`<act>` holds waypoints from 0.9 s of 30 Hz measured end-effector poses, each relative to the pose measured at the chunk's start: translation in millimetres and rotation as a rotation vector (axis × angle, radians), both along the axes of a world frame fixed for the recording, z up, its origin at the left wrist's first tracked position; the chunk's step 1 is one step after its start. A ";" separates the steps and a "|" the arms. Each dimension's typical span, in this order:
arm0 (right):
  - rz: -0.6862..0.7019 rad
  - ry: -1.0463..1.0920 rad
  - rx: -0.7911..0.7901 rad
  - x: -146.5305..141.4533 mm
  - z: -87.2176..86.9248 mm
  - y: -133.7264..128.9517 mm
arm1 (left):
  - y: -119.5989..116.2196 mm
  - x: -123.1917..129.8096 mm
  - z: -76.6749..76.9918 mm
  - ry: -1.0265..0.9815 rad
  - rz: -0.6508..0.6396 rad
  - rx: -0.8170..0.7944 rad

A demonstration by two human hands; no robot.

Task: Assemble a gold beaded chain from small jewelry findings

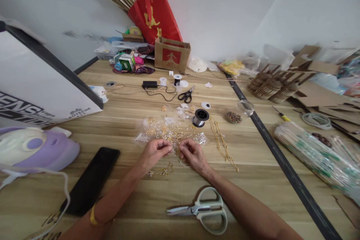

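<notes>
My left hand (155, 153) and my right hand (194, 153) face each other over the wooden table, a small gap apart. Thumb and fingertips are pinched together on both; what they hold, if anything, is too small to make out. Just beyond the fingertips spreads a pile of gold and silver beads (174, 137) on clear plastic bags. A short beaded strand (164, 171) lies near my left wrist, and a thin curved piece of wire or thread (184, 164) shows under my right hand. Behind the pile stands a spool of wire (200, 118). To the right stretches a gold chain (221, 140).
Pale-handled scissors (211, 210) lie near my right forearm, a black phone (94, 180) by my left. Farther back are black scissors (185, 96), a power adapter (150, 84) and a tub of brown beads (234, 117). A white box (42, 78) stands left; wrapped sticks (315, 153) lie right.
</notes>
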State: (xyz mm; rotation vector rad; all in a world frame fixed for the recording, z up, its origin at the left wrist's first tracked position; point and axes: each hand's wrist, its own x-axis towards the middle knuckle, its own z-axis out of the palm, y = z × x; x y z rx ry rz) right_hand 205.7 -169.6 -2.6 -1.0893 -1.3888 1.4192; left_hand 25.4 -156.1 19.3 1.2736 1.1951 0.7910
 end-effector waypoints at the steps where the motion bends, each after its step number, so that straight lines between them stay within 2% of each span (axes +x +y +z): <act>1: -0.001 0.005 0.004 0.3 0.6 0.0 | -0.3 3.9 -0.3 -0.025 0.004 -0.021; 6: -0.022 0.051 0.007 0.5 4.2 1.0 | -3.0 15.3 0.0 -0.089 0.017 -0.045; 18: 0.035 0.048 -0.020 -1.5 3.2 0.5 | -4.9 15.2 -3.6 -0.107 -0.003 -0.030; 22: 0.038 0.066 -0.027 -0.6 -0.2 0.7 | -5.2 11.7 -6.3 0.081 0.045 0.129; 27: -0.004 0.082 -0.003 -0.7 1.8 0.8 | -8.7 5.9 -3.4 0.477 0.049 0.504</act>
